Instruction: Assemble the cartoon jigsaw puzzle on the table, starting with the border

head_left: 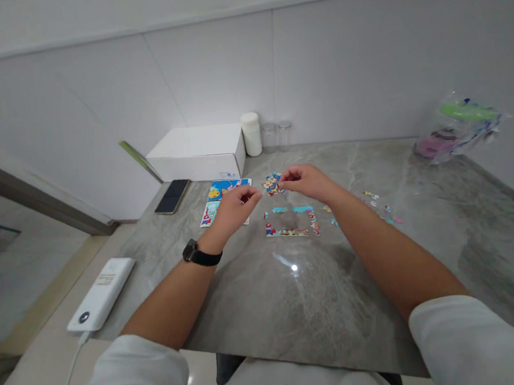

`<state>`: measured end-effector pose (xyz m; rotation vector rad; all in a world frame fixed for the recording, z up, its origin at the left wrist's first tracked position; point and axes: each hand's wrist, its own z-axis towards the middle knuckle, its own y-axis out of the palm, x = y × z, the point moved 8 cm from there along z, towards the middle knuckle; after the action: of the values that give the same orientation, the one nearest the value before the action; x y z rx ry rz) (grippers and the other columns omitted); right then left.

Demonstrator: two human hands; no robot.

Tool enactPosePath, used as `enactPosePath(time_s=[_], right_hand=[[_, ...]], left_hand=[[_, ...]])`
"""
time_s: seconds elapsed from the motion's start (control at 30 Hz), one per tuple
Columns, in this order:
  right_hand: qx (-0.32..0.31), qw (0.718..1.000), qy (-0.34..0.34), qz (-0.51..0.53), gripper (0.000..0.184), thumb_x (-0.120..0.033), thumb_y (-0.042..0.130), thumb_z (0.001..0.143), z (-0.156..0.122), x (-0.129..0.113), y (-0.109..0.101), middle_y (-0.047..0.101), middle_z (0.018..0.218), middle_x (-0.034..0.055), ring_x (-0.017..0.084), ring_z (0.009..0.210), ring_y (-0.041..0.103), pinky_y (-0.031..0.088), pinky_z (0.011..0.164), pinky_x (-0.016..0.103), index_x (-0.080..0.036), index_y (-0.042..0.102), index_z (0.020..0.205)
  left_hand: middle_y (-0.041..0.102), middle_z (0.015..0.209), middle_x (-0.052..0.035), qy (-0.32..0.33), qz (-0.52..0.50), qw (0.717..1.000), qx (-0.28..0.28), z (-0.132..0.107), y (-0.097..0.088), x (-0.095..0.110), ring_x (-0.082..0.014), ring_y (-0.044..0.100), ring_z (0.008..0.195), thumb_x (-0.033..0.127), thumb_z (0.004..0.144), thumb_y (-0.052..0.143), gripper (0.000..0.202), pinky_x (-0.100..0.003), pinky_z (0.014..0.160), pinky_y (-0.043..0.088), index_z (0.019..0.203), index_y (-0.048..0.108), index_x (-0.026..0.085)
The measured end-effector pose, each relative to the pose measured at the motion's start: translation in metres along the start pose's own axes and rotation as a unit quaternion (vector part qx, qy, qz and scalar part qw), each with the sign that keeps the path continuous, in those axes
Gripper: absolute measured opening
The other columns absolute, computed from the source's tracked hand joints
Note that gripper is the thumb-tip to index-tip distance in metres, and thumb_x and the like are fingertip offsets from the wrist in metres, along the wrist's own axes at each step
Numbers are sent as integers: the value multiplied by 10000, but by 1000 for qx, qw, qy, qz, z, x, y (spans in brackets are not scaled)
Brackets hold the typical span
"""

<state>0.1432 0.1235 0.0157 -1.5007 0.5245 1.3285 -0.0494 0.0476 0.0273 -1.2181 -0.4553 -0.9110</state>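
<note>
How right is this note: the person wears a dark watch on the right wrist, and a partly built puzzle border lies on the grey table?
The side is wrong: the head view shows the dark watch on the left wrist. The rest stands: a partly built puzzle border lies on the grey table.

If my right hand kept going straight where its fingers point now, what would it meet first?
Your right hand would probably meet the heap of puzzle pieces first; its height is hard to judge, so it might pass over them.
</note>
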Motion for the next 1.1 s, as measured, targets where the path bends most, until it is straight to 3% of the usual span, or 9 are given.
enactPosePath(time_s=[0.17, 0.33, 0.73, 0.9, 1.1], right_hand=[[-35, 997, 1, -63, 145, -329, 768, 790, 12, 8, 37, 735, 762, 0, 138, 699, 628, 470, 664, 246, -192, 724, 810], [-76, 982, 5, -174, 59, -238, 728, 849, 2, 23, 64, 720, 735, -14, 129, 695, 622, 434, 645, 230, -195, 738, 809], [-149, 945, 67, -283, 51, -198, 735, 872, -15, 30, 85, 786, 809, 7, 132, 738, 680, 431, 661, 226, -194, 782, 890], [-146, 936, 68, -314, 72, -226, 737, 880, -16, 30, 87, 807, 871, 13, 140, 773, 698, 437, 672, 233, -206, 798, 912], [-124, 919, 65, -368, 103, -246, 718, 903, -17, 24, 86, 818, 942, 32, 154, 823, 704, 431, 691, 246, -210, 807, 942]], left_hand=[[758, 892, -33, 34, 89, 995, -35, -43, 20, -10, -155, 624, 766, 269, 953, 662, 143, -284, 729, 458, 952, 787, 198], [754, 920, -28, 52, 120, 986, -107, -55, 35, -23, -163, 662, 816, 226, 934, 692, 112, -276, 756, 484, 966, 798, 218], [730, 993, -46, 95, 168, 967, -164, -63, 54, -30, -197, 681, 934, 337, 976, 708, 203, -298, 823, 515, 1139, 803, 263], [722, 1015, -61, 109, 201, 956, -184, -66, 60, -28, -209, 685, 954, 331, 1014, 654, 255, -313, 843, 526, 1221, 793, 276], [717, 1013, -57, 109, 198, 955, -192, -65, 60, -27, -200, 681, 947, 327, 1018, 648, 241, -306, 848, 519, 1186, 811, 274]])
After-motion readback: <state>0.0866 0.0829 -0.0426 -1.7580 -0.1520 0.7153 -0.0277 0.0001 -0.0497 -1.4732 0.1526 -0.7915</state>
